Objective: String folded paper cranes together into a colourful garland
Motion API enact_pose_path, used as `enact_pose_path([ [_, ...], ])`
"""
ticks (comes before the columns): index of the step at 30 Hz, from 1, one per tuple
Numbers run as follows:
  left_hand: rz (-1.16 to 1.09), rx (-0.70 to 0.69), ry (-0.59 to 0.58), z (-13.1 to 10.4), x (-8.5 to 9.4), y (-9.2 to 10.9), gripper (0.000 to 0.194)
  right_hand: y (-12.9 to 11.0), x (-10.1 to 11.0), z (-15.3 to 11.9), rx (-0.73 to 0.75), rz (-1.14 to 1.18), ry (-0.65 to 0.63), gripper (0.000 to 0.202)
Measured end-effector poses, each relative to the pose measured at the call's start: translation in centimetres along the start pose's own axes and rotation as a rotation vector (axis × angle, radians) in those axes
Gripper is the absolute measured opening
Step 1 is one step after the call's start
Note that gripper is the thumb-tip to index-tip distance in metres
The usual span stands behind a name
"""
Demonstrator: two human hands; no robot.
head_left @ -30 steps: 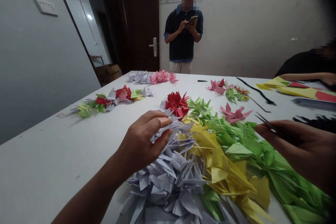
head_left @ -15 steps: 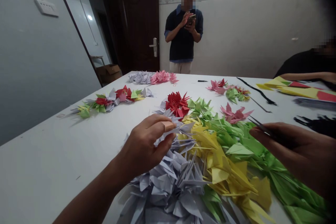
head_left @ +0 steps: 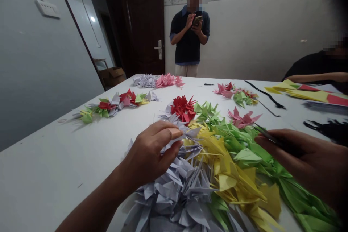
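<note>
My left hand [head_left: 156, 146] is closed in a pinch over the heap of white folded paper pieces [head_left: 187, 185]. A white folded paper piece [head_left: 178, 138] shows between its thumb and index finger, mostly hidden by them. A tan wrap [head_left: 175, 133] covers part of one finger. At the right, above the green folded paper pieces [head_left: 248, 155], my right hand [head_left: 301, 159] is closed around dark tweezers [head_left: 265, 132], whose thin tips point up and left toward a pink paper cluster [head_left: 241, 117]. Yellow folded paper pieces [head_left: 231, 166] lie between the white and green heaps.
A red paper cluster [head_left: 183, 109] stands beyond my left hand. Mixed-colour paper strings [head_left: 119, 105] lie at the left. Black cord [head_left: 326, 128] and flat coloured sheets [head_left: 307, 93] are at the right. One person [head_left: 190, 40] stands behind the table; another sits at the right.
My right hand has moved slightly left with the tweezers. My left hand has shifted very little and keeps its pinch. The paper heaps look the same.
</note>
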State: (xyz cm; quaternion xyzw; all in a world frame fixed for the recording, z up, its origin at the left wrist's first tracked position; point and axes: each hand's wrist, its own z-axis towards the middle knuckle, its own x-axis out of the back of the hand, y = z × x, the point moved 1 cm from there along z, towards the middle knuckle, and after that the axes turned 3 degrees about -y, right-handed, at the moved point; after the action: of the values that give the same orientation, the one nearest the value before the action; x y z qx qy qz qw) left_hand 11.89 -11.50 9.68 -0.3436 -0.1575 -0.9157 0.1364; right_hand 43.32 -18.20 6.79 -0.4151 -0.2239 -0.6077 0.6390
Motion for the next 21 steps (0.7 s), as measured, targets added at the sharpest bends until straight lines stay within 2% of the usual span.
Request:
enact_pose_path([
  [15,0.003,0.01,-0.01,0.1,0.0,0.1,0.018,-0.3,0.1,-0.2,0.057,0.012,-0.01,0.04],
  [18,0.01,0.008,-0.003,0.0,0.0,0.0,0.019,-1.7,0.5,-0.1,0.106,0.022,0.001,0.033],
  [21,0.012,0.008,-0.002,0.0,0.1,-0.1,0.019,-4.1,0.0,-0.2,0.193,0.14,-0.068,0.026],
])
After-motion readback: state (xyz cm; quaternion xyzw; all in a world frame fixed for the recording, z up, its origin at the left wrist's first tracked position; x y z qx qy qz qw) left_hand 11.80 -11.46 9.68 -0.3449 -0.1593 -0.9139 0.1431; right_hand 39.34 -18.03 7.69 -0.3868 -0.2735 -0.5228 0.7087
